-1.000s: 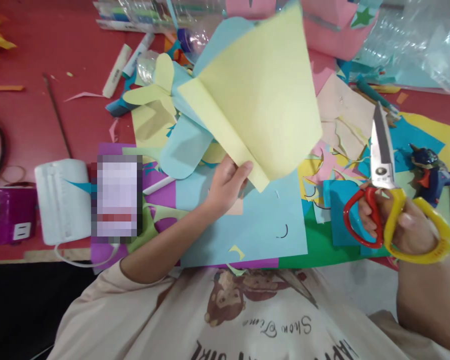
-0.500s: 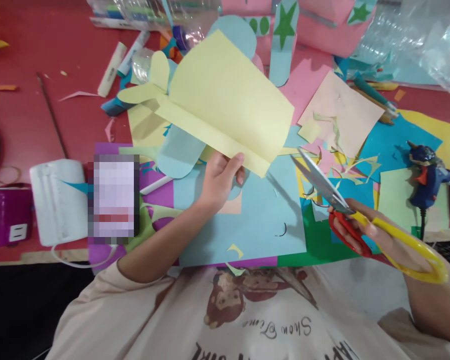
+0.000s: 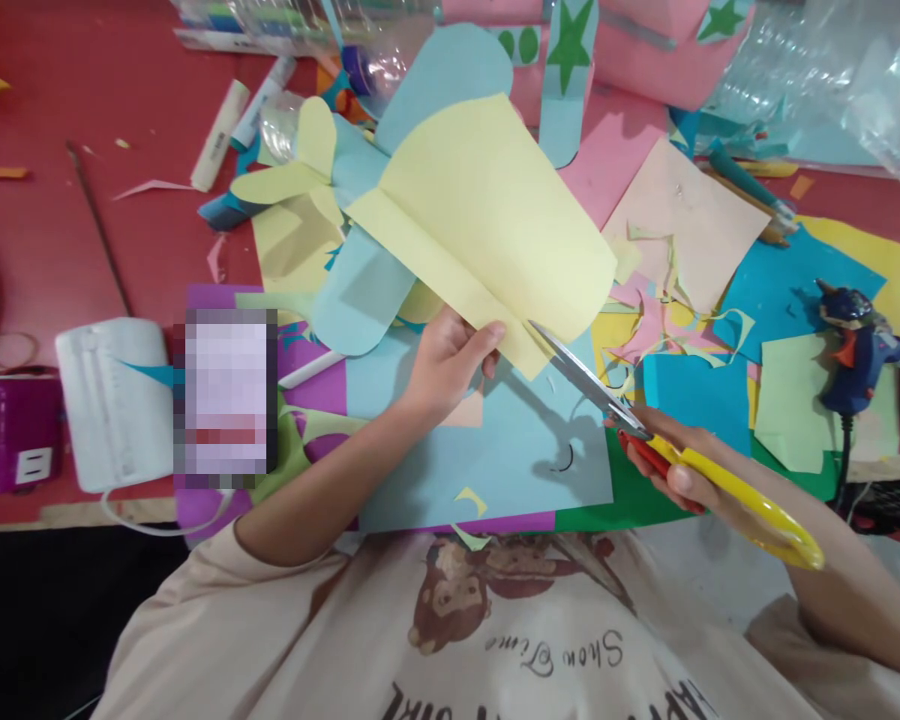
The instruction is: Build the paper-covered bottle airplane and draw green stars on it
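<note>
A folded sheet of pale yellow paper (image 3: 487, 210) is pinched at its lower edge by my left hand (image 3: 454, 365), thumb on top. My right hand (image 3: 682, 470) grips scissors (image 3: 592, 385) with one yellow and one red handle. Their blades reach up to the sheet's lower right corner, close to my left thumb; whether they cut into it I cannot tell. Beneath both hands lies a light blue sheet (image 3: 510, 470). Rounded light blue paper pieces (image 3: 364, 290) and pale yellow petal-shaped pieces (image 3: 281, 183) rest to the left of the folded sheet.
A phone (image 3: 229, 390) and a white device (image 3: 116, 405) with a cable lie at left. Paper scraps (image 3: 667, 320) and coloured sheets spread over the right side, with a blue glue gun (image 3: 851, 350) beyond. Markers (image 3: 221, 135), plastic bottles and pink pieces with green stars fill the back.
The scissors have moved left and their blades have come together at the yellow sheet's corner. My left hand has shifted the folded sheet slightly right and down.
</note>
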Motion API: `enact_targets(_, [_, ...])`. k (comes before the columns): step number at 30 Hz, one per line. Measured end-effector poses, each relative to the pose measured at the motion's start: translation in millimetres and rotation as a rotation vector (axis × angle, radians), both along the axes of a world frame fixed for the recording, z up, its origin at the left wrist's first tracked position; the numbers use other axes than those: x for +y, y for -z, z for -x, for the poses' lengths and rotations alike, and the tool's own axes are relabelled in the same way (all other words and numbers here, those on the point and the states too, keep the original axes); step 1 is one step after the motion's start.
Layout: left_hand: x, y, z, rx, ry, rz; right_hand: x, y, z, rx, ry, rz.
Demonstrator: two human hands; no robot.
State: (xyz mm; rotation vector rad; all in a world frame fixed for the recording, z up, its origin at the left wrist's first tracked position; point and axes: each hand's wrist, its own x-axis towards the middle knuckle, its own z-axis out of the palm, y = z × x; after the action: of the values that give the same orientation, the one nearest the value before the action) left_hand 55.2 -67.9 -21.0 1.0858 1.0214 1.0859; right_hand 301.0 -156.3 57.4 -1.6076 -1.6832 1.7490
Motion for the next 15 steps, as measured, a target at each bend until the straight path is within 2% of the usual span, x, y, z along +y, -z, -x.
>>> enact_targets(2, [0,0.5,0,-0.015,0.005,0.003,4,-2.4,1,0.071,-0.03,0.094])
enact_targets(8, [-1,-1.0,-1,-0.073,0.01,0.023,10,-2.0,-4,0.126,-0.142,0.153])
enact_targets(15, [-2,0.8,-1,-0.111,0.026,0.025,6,7.3,-9,0.145,-0.136,0.151])
